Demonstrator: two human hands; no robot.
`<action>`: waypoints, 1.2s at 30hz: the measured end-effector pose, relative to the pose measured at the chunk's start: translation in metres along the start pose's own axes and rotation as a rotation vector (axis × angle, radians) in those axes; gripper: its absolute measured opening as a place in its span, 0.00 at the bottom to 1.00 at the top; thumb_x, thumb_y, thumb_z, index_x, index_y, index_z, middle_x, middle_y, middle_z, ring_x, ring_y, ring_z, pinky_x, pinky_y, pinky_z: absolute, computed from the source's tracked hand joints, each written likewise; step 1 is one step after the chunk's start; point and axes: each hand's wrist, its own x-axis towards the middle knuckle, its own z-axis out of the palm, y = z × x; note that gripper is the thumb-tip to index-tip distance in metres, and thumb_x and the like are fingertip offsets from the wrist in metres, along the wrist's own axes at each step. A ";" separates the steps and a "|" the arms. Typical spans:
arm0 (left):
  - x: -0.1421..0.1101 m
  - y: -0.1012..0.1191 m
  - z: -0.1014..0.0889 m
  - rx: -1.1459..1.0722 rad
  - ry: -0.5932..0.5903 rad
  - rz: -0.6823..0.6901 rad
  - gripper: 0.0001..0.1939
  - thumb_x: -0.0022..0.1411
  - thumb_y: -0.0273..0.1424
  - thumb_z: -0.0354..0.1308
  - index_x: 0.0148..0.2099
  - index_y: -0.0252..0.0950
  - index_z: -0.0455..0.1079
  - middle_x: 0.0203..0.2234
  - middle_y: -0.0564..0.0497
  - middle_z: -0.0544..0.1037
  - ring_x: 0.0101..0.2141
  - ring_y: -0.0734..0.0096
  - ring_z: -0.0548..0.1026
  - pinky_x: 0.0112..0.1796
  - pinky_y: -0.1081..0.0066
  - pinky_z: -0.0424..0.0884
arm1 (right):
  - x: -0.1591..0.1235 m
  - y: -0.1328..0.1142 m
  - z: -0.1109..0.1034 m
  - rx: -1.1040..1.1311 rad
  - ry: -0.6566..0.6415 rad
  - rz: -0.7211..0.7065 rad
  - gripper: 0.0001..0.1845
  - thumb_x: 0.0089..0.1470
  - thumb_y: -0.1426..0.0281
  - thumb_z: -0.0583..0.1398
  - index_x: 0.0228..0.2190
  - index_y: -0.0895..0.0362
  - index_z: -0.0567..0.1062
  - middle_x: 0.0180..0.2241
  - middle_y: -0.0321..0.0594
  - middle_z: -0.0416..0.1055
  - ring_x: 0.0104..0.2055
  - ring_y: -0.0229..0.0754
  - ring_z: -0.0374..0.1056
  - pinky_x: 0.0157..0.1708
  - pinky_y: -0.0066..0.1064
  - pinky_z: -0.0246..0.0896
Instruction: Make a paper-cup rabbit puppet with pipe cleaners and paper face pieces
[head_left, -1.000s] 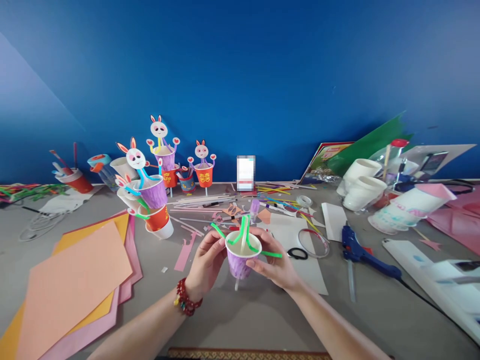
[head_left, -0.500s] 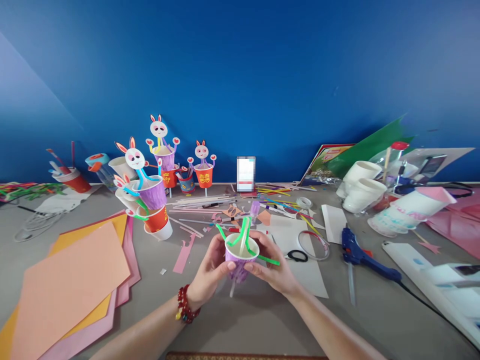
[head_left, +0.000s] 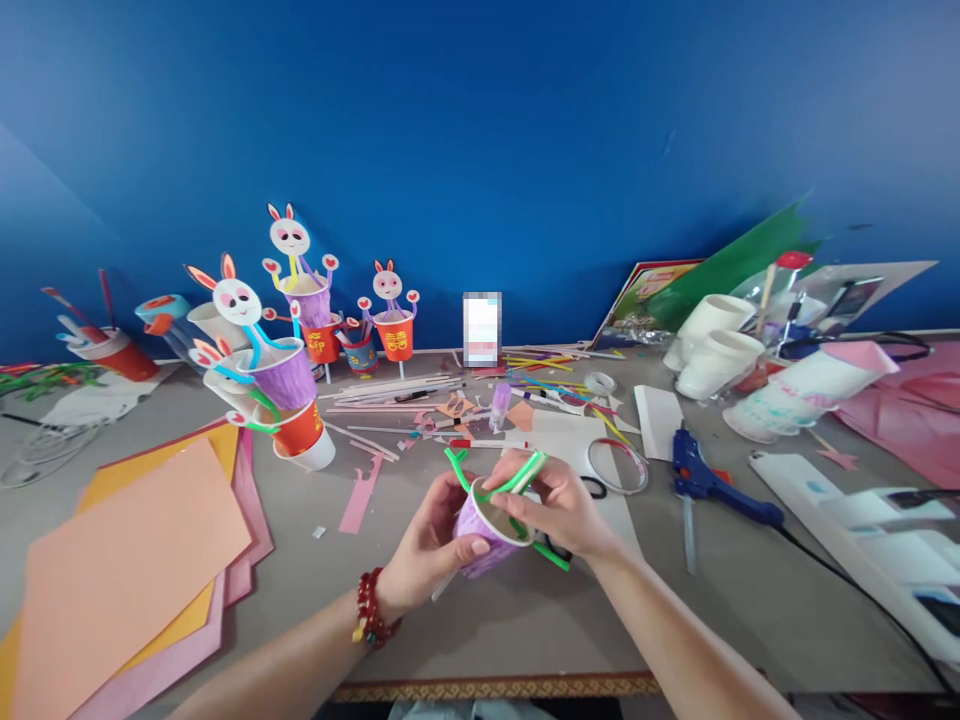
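A purple-coloured paper cup (head_left: 472, 535) is tilted, its mouth leaning to the right. My left hand (head_left: 424, 550) is wrapped round its left side, the thumb on the front. At the mouth, my right hand (head_left: 562, 505) is closed on the upright bundle of green pipe cleaners (head_left: 535, 468), its fingers partly inside the cup. One green end sticks out past the rim on the left, another at the lower right. A thin whitish stick (head_left: 441, 588) pokes out beneath the cup.
Left stand paper-cup rabbits (head_left: 281, 375) and coloured paper sheets (head_left: 135, 550). Scraps and sticks (head_left: 397, 395) lie behind the cup, with a red marker (head_left: 489, 444). To the right are a tape roll (head_left: 616, 466), a blue glue gun (head_left: 716, 485) with its cord and a white power strip (head_left: 847, 550).
The cup has gone from nearly upright to tilted right. My right hand has moved from the cup's side onto the green pipe cleaners. The whole view has shifted slightly.
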 end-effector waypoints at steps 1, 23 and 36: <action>0.000 -0.001 0.001 0.007 -0.002 0.009 0.22 0.57 0.32 0.67 0.53 0.42 0.67 0.46 0.48 0.73 0.46 0.64 0.71 0.48 0.68 0.67 | 0.000 -0.001 0.002 -0.003 0.029 -0.013 0.05 0.55 0.66 0.65 0.34 0.54 0.80 0.32 0.40 0.75 0.35 0.42 0.71 0.37 0.32 0.64; 0.008 0.002 -0.007 -0.167 0.297 -0.124 0.07 0.60 0.33 0.64 0.38 0.34 0.73 0.30 0.52 0.72 0.32 0.75 0.70 0.37 0.75 0.67 | 0.001 -0.002 0.013 -0.112 0.044 -0.051 0.05 0.52 0.69 0.66 0.33 0.55 0.77 0.40 0.45 0.74 0.44 0.48 0.71 0.45 0.38 0.64; 0.010 0.007 -0.007 -0.110 0.225 -0.118 0.06 0.57 0.29 0.67 0.36 0.34 0.74 0.32 0.51 0.73 0.35 0.73 0.70 0.42 0.72 0.67 | -0.002 -0.002 0.018 -0.113 0.105 -0.064 0.03 0.50 0.75 0.63 0.26 0.56 0.74 0.35 0.41 0.70 0.38 0.45 0.69 0.41 0.36 0.62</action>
